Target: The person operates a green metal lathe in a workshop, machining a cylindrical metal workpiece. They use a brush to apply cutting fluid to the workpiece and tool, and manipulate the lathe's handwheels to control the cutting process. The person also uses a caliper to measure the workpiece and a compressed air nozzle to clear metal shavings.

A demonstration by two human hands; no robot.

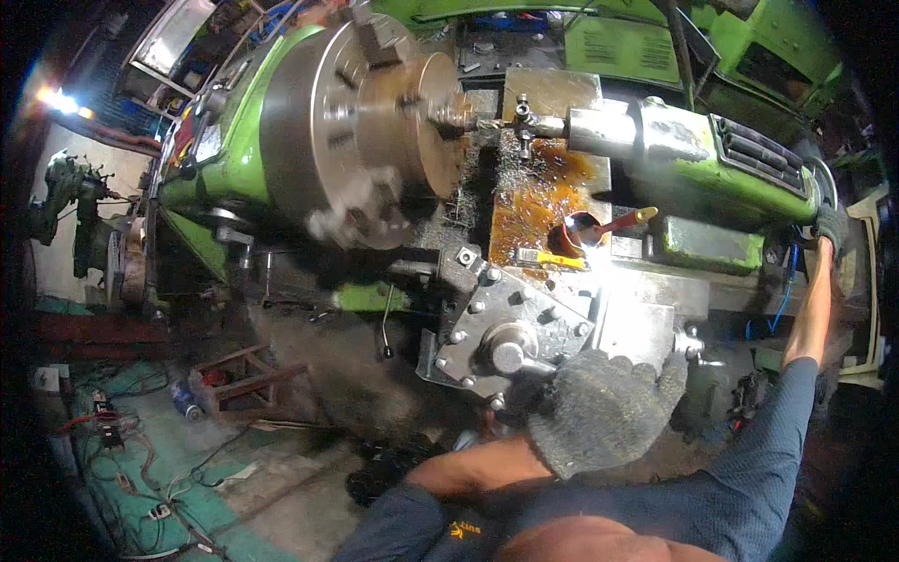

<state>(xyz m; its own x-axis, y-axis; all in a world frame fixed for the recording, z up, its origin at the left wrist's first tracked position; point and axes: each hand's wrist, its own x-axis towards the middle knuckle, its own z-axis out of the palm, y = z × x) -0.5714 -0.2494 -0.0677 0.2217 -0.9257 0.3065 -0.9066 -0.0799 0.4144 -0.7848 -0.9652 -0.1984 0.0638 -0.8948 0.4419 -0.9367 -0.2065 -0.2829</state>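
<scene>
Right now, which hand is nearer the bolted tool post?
Left. The left hand is right beside the tool post, at its near right side; the right hand is well off to the right, at the handwheel.

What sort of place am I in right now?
Most likely a metalworking or machine shop. What shows it: the big round chuck on the left, the green tailstock facing it, and the metal shavings scattered below.
</scene>
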